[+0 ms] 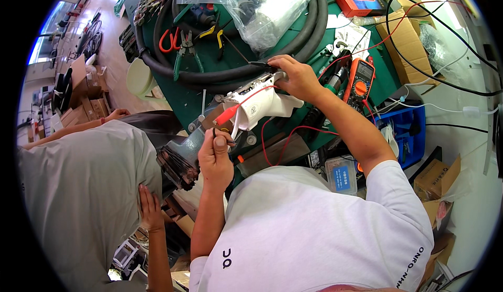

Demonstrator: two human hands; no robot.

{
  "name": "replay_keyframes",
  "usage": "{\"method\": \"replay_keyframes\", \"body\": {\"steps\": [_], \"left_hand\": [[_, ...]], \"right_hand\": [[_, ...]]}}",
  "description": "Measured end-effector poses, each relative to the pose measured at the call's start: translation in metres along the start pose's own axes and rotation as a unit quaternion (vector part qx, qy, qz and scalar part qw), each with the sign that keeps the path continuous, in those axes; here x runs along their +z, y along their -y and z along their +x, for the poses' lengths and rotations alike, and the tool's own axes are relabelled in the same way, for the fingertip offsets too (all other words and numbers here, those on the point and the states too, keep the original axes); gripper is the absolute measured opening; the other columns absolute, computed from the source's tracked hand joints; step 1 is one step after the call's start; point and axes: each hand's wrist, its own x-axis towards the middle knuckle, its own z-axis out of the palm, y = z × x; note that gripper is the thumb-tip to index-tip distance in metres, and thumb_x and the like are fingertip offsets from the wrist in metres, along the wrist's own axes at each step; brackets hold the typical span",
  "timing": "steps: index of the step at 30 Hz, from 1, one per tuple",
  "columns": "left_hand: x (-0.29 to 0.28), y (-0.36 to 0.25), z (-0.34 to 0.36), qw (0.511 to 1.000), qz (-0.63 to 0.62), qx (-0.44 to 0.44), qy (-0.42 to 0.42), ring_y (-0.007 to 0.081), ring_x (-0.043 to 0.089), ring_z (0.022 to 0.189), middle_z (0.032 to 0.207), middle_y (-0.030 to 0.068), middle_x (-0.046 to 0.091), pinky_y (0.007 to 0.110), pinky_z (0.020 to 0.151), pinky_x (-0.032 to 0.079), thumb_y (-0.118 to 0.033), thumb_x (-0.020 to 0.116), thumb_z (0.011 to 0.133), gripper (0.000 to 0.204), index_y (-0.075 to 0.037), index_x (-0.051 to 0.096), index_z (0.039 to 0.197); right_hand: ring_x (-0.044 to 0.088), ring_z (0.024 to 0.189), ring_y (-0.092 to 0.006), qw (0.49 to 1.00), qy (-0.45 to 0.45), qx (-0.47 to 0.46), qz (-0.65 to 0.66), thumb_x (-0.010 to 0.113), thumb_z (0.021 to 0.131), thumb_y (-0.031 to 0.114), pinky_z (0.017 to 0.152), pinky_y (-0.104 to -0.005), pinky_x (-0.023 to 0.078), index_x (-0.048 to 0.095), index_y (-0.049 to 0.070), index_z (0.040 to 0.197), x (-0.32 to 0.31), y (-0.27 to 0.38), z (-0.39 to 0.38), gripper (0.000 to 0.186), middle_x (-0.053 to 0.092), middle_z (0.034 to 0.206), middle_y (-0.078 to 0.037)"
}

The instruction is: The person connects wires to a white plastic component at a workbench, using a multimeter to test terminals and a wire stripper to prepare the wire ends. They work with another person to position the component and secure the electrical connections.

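A white plastic housing (267, 106), open along its top with metal parts showing inside, sits at the table's near edge. My right hand (301, 79) is closed around its far right end, the fingertips beside a dark clip or probe (260, 64). Clipped at the housing's left opening is a red alligator clip (226, 115), its red lead running across the housing. Just below that opening, my left hand (216, 158) is closed in a pinch; a small dark piece shows at its fingertips, too small to name. An orange multimeter (360, 79) lies to the right.
Thick black cable (317, 22) loops over the green table, around pliers (186, 51) and a clear plastic bag (254, 9). A blue bin (414, 134) and cardboard box (406, 48) stand at right. Another person (94, 187) is close on my left. Loose wires cross the right side.
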Motion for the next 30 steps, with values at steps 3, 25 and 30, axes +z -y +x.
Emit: {"method": "replay_keyframes", "body": {"steps": [3, 25, 30], "left_hand": [[0.0024, -0.0030, -0.0012, 1.000, 0.008, -0.002, 0.003, 0.0081, 0.042, 0.074, 0.079, -0.0001, 0.047, 0.023, 0.071, 0.036, -0.029, 0.043, 0.102, 0.032, -0.004, 0.050, 0.083], [0.0006, 0.0032, -0.0039, 1.000, 0.020, 0.007, 0.014, 0.0076, 0.042, 0.073, 0.080, 0.0004, 0.045, 0.022, 0.067, 0.040, -0.030, 0.043, 0.101, 0.033, -0.003, 0.050, 0.084], [0.0018, 0.0010, -0.0035, 1.000, 0.009, 0.009, 0.016, 0.0081, 0.042, 0.073, 0.080, 0.0006, 0.045, 0.022, 0.068, 0.039, -0.030, 0.043, 0.101, 0.033, -0.003, 0.050, 0.084]], "right_hand": [[0.064, 0.087, -0.0277, 1.000, -0.003, 0.018, 0.004, 0.075, 0.070, 0.015, 0.072, -0.0360, 0.052, 0.058, 0.009, 0.107, -0.0014, 0.0056, -0.0010, 0.041, 0.061, 0.110, -0.005], [0.064, 0.086, -0.0284, 1.000, -0.015, -0.019, -0.006, 0.075, 0.070, 0.015, 0.070, -0.0368, 0.052, 0.057, 0.008, 0.106, -0.0031, 0.0059, -0.0020, 0.041, 0.061, 0.110, -0.005], [0.064, 0.086, -0.0285, 1.000, 0.008, -0.003, -0.019, 0.074, 0.070, 0.015, 0.069, -0.0371, 0.052, 0.056, 0.008, 0.107, -0.0018, 0.0043, -0.0053, 0.042, 0.060, 0.112, -0.005]]}}
